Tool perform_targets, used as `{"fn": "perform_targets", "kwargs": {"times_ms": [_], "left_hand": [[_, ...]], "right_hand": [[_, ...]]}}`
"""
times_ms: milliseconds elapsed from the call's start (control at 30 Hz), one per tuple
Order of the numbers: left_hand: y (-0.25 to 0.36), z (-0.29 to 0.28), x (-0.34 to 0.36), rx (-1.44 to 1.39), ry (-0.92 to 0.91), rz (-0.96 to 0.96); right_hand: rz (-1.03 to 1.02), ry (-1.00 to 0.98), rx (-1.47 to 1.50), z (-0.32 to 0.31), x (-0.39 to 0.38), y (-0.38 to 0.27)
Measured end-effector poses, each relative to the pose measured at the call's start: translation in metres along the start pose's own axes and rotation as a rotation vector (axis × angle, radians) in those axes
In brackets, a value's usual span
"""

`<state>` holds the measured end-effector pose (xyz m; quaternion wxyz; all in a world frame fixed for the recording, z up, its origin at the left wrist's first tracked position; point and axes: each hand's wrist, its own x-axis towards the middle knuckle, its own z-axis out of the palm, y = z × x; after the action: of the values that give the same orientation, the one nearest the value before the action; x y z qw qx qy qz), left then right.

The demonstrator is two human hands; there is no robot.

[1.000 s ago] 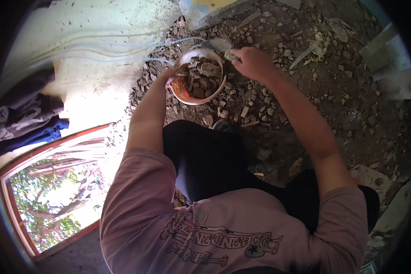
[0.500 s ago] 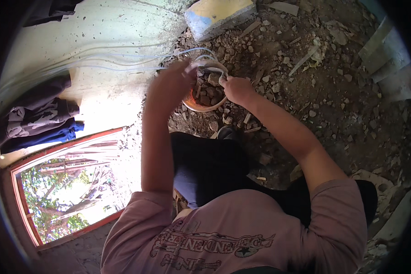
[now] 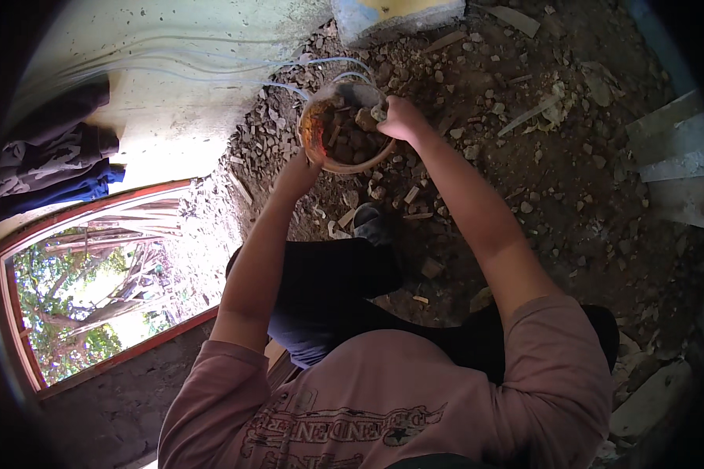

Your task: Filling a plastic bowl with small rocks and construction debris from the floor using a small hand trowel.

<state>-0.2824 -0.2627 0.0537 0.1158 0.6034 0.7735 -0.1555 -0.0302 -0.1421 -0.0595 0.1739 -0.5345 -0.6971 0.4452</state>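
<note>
- The left hand (image 3: 299,173) gripped the near rim of the bowl (image 3: 321,148), fingers curled shut on the edge, steadying it just above the rubble-strewn ground (image 3: 571,195)
- The right hand (image 3: 403,119) sat at the bowl's far right rim, fingers closed on a pale stone (image 3: 378,112) held over the opening
- The bowl was round, orange inside with a rusty stain, already heaped with brown chunks (image 3: 350,139); it lay in front of the person's knees, at the edge of the debris by the pale wall (image 3: 172,70)
- Risk, as I judged it: the bowl looked nearly full, so another stone could roll off the heap and fall onto the shoe (image 3: 371,225) just below it
- The one-handed hold on the rim could slip under that load; the bowl would tip and spill its contents back into the rubble
- Thin wires (image 3: 211,74) ran along the wall and looped right at the bowl's far edge; a lift could snag them and jerk the bowl
- Sharp fragments might cut bare fingers, since no gloves were worn
- Packages and signs: a blue and yellow block-like thing (image 3: 399,12) lay at the top edge, its kind unclear; no label on it could be made out
- Pale flat boards (image 3: 673,156) lay at the right, unmarked
- Dark clothes (image 3: 51,164) hung on the left above a red-framed window (image 3: 102,289); the pink shirt (image 3: 383,406) bore a dark printed design
</note>
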Motion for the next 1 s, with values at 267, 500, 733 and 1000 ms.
{"fn": "perform_targets", "kwargs": {"times_ms": [267, 500, 733, 1000], "left_hand": [[0.015, 0.051, 0.044, -1.281, -0.208, -0.569], [0.009, 0.068, 0.072, -0.983, 0.195, -0.403], [0.075, 0.03, 0.055, -1.345, -0.01, -0.262], [0.155, 0.015, 0.02, -1.689, -0.358, -0.148]], "right_hand": [[0.029, -0.013, 0.277, 0.026, 0.014, 0.053], [0.097, 0.036, 0.291, 0.014, -0.015, 0.054], [0.114, -0.099, 0.593, -0.044, -0.03, 0.099], [0.089, -0.137, 0.259, -0.237, -0.08, 0.072]]}}
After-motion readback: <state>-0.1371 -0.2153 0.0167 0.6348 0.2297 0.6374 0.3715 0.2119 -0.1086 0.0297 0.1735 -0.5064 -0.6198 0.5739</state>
